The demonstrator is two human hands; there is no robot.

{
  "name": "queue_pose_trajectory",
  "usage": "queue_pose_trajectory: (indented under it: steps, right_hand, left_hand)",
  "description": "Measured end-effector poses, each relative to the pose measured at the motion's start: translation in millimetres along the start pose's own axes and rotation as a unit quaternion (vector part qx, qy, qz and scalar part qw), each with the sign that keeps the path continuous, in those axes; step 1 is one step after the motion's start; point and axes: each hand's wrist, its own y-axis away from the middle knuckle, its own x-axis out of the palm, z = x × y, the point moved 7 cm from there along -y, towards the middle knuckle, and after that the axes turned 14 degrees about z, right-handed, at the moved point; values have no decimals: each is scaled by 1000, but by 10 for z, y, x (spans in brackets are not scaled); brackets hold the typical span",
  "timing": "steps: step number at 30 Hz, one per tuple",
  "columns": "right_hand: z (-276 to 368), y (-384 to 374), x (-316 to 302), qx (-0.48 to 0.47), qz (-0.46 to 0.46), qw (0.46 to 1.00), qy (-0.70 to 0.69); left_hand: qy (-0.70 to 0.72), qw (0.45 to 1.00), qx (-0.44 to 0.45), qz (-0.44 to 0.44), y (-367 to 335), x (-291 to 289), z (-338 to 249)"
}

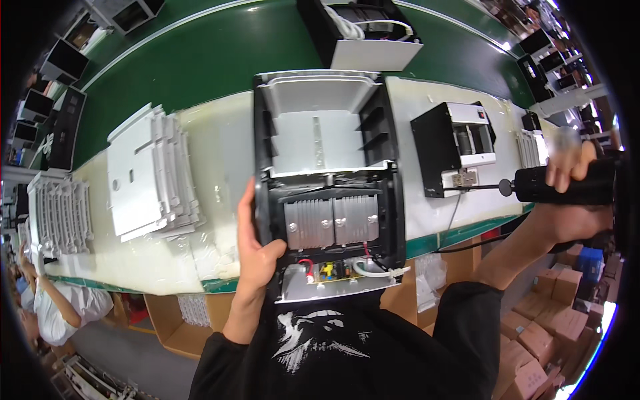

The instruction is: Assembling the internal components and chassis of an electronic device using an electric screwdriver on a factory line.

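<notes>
A black appliance housing (395,220) lies in front of me at the bench edge, its inside facing up. It contains a white tray-like liner (293,143), ribbed silver metal heat sinks (310,223) and, at the near end, a small circuit board (333,270) with wires. My left hand (259,257) is closed on the housing's left side, thumb over the rim. On the right, my right hand (575,170) is wrapped around a black electric screwdriver (533,185). Its long bit points left, with the tip at the front of a black and white screw feeder (437,147).
Stacked white plastic panels (143,177) stand left, with more white parts (60,213) beyond. Across the green conveyor (220,47) sits another black housing (377,53) with white tubing. Cardboard boxes (533,313) are piled lower right. Another person (67,310) works far left.
</notes>
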Motion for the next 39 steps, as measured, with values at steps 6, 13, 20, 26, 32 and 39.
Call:
queue_pose_trajectory:
  steps: [6,13,20,26,32,39]
  right_hand:
    - [-197,-624,1037,-82,96,990,-59]
    - [-391,-961,2075,-126,305,940,-88]
    - [-570,-1005,2160,-6,143,986,-81]
    - [-798,-917,2125,111,-4,990,-81]
    - [-639,-979,1986,-12,100,986,-133]
    - [-330,-946,1814,-133,260,937,-191]
  left_hand:
    - [35,998,37,40,-68,16,-20]
    - [47,997,51,44,-22,-49,6]
    - [55,996,37,57,-28,-11,8]
    - [50,996,35,61,-64,-10,59]
    - [-81,991,102,9,-29,-67,-66]
    - [-347,911,203,-94,-141,-35,-591]
